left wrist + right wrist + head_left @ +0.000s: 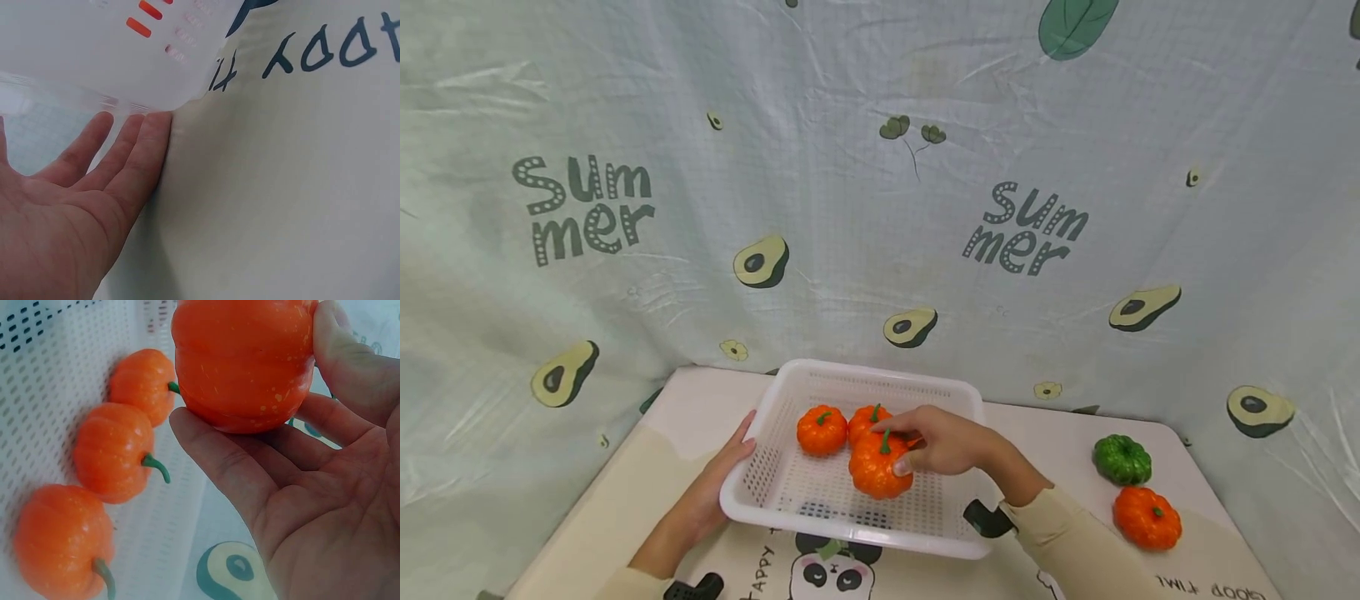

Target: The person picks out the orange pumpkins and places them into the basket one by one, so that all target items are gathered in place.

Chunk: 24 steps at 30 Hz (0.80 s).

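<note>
My right hand (943, 442) holds an orange pumpkin (882, 467) with a green stem above the white plastic basket (857, 533). In the right wrist view, thumb and fingers grip that pumpkin (244, 369) from its sides. Three more orange pumpkins sit in a row in the basket: one pumpkin (65, 540), a middle pumpkin (115, 453) and a far pumpkin (142, 384). The head view has the last of them mostly hidden by my right hand. My left hand (711, 483) touches the basket's left side with extended fingers, seen also in the left wrist view.
On the table to the right of the basket lie a green pumpkin (1122, 460) and an orange pumpkin (1147, 518), close together. A printed cloth (850, 183) hangs behind the table. The tablecloth (700, 417) bears a panda print in front of the basket.
</note>
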Available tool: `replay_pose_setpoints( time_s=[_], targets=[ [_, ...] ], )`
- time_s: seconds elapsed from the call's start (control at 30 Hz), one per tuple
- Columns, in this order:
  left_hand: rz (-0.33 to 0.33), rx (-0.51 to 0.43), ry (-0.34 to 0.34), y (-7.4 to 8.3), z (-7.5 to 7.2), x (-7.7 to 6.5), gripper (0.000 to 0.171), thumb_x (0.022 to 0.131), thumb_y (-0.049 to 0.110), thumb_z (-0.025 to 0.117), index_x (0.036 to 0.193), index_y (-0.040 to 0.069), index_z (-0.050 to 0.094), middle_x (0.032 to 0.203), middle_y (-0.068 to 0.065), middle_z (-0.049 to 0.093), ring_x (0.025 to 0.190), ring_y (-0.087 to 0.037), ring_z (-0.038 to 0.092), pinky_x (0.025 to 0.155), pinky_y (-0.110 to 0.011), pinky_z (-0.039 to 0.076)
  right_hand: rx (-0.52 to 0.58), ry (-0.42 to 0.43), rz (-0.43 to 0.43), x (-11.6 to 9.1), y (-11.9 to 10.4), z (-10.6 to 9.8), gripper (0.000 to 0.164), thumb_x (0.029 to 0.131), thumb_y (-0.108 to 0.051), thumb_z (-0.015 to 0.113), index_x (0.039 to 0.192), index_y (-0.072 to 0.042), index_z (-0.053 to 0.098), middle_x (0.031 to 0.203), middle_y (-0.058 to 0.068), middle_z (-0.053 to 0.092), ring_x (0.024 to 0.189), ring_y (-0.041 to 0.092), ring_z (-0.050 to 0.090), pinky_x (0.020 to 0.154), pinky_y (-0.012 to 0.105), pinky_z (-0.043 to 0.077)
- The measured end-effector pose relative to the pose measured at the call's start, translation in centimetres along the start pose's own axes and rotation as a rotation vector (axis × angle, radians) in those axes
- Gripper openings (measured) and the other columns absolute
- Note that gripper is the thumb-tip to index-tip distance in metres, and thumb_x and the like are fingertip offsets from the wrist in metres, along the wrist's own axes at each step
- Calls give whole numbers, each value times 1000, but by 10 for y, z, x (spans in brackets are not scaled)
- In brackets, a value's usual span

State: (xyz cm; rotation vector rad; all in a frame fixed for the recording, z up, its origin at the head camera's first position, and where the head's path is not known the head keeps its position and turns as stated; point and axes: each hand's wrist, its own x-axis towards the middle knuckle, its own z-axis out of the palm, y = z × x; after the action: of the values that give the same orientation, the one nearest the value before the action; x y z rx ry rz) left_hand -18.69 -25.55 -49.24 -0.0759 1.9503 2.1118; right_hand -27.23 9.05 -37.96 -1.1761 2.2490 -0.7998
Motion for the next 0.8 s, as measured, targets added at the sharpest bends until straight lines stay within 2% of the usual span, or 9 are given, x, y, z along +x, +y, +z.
replay_pose_setpoints(
  time_s=[0.1, 0.33, 0.47, 0.67, 0.8],
  targets=[
    [-4, 5, -10, 0, 1, 1, 69, 111, 43, 31, 168, 34, -7, 178, -6, -8, 159, -40, 10, 125, -67, 13, -5, 2, 4, 2, 0, 1, 55, 95, -18, 75, 146, -5, 60, 138, 5, 69, 113, 13, 63, 108, 31, 51],
    [-24, 23, 6, 0, -1, 1, 68, 111, 45, 31, 167, 37, -6, 178, -7, -4, 154, -38, 20, 119, -59, 30, -22, 18, 21, 10, -4, 5, 54, 94, -19, 76, 145, -7, 62, 134, 4, 70, 111, 14, 62, 108, 37, 53],
    [-13, 22, 1, -2, -3, 1, 68, 111, 45, 31, 167, 37, -6, 178, -7, -5, 155, -39, 18, 120, -61, 28, -6, 12, 33, 17, -8, 8, 54, 93, -17, 77, 144, -8, 62, 132, 3, 71, 110, 15, 63, 106, 39, 54],
    [3, -2, -8, -3, -1, 3, 69, 111, 45, 32, 168, 35, -6, 178, -5, -7, 159, -39, 12, 124, -65, 18, -25, 10, 31, 25, -9, 13, 53, 92, -18, 78, 143, -12, 64, 132, 0, 70, 112, 13, 62, 108, 33, 51],
    [-3, -7, -6, -2, -2, 2, 69, 111, 44, 32, 168, 35, -6, 178, -5, -7, 158, -39, 13, 124, -63, 19, -45, 12, 34, 30, -12, 16, 54, 92, -20, 78, 144, -16, 64, 137, -1, 68, 116, 11, 60, 110, 33, 49]
  ],
)
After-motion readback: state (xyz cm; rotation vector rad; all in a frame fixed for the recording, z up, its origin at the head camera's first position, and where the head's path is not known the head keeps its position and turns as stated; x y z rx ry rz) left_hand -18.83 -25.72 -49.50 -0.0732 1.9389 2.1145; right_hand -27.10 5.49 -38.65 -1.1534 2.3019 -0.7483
